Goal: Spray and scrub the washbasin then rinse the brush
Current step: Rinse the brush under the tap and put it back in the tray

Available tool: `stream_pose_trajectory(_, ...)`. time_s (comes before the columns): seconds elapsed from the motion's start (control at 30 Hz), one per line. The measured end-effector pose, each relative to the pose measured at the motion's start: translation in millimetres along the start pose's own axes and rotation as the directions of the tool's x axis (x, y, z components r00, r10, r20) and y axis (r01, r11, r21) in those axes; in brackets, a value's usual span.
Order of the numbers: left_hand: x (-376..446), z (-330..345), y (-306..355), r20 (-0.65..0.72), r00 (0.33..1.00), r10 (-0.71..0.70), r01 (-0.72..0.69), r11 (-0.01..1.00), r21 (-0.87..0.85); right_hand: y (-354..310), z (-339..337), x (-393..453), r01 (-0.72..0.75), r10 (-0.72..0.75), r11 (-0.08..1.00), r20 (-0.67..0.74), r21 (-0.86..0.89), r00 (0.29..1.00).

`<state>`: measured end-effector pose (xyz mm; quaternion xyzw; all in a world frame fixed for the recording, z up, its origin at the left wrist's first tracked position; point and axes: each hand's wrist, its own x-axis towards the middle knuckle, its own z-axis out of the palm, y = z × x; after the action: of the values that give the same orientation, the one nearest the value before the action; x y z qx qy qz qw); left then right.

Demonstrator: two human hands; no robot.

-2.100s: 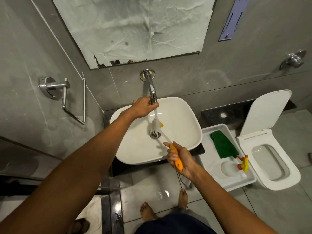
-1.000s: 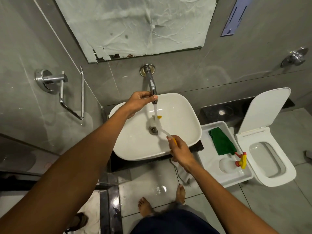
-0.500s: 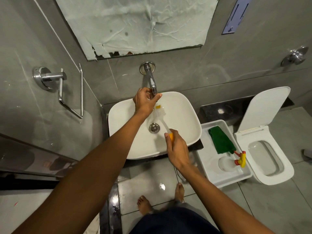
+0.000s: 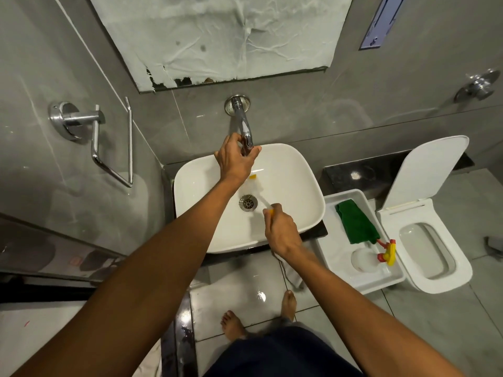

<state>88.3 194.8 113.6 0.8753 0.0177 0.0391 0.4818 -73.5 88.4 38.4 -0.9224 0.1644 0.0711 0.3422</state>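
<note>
white washbasin (image 4: 294, 186), left hand (image 4: 235, 157) on tap (image 4: 245, 126), right hand (image 4: 281, 231) around brush (image 4: 262, 198)

tap (image 4: 246, 131) behind washbasin (image 4: 294, 186) | tray (image 4: 337, 257) right | toilet (image 4: 435, 240) far right

Single view only; no second camera to compare. The head-worn wide-angle camera looks steeply downward and forward from standing height, facing the grey tiled wall. The washbasin (image 4: 285, 191) sits near frame centre, close below the lens, with the tap (image 4: 243, 123) above it. Both forearms enter from the bottom edge. Bare feet (image 4: 234, 325) show at the lower centre, almost directly beneath. Straight edges bow toward the margins. The toilet (image 4: 435, 240) lies at the right.
</note>
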Motion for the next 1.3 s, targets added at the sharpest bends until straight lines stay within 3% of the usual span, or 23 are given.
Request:
stream_pose_trajectory(0.17, 1, 5, -1, -0.013, 1.0, 0.003, -0.003, 1.0, -0.003, -3, 6, 0, -0.031, 0.041, 0.996, 0.122, -0.083, 0.992)
stream_pose_trajectory(0.37, -3, 14, -2, -0.078, 0.997, 0.029, -0.031, 0.999, -0.027, 3, 3, -6, -0.088, 0.088, 0.996, 0.127, -0.011, 0.988)
stream_pose_trajectory(0.5, -21, 27, -20, -0.18, 0.983, 0.03, -0.045, 0.996, -0.077, 17, -17, -14, -0.047, 0.04, 0.995, 0.088, 0.084, 0.995)
stream_pose_trajectory(0.63, -66, 66, -36, -0.304, 0.938, -0.167, 0.181, 0.983, 0.018, 44, -43, -13, -0.018, 0.016, 0.997, 0.029, 0.077, 0.999)
stream_pose_trajectory(0.7, -87, 92, -30, -0.302, 0.929, -0.213, 0.217, 0.976, -0.021, 62, -58, -7, -0.022, 0.023, 0.995, -0.016, 0.098, 1.0)
stream_pose_trajectory(0.77, -99, 119, -19, -0.265, 0.948, -0.173, 0.172, 0.985, -0.028, 85, -73, -1, -0.024, 0.039, 0.988, -0.097, 0.153, 0.994)
stream_pose_trajectory(0.87, -107, 159, -3, -0.198, 0.98, 0.009, 0.004, 0.998, 0.065, 126, -93, 8, -0.049, 0.108, 0.965, -0.22, 0.259, 0.97)
stream_pose_trajectory(1.0, -110, 210, 9, 0.089, 0.97, 0.227, -0.241, 0.948, 0.209, 191, -110, 16, -0.144, 0.233, 0.954, -0.343, 0.264, 0.91)
stream_pose_trajectory(1.17, -106, 250, -3, 0.468, 0.824, 0.32, -0.512, 0.775, 0.371, 264, -92, 23, -0.371, 0.419, 0.894, -0.176, 0.251, 0.891)
stream_pose_trajectory(1.3, -108, 264, -20, 0.5, 0.812, 0.3, -0.536, 0.722, 0.438, 307, -59, 34, -0.484, 0.51, 0.832, -0.029, 0.272, 0.86)
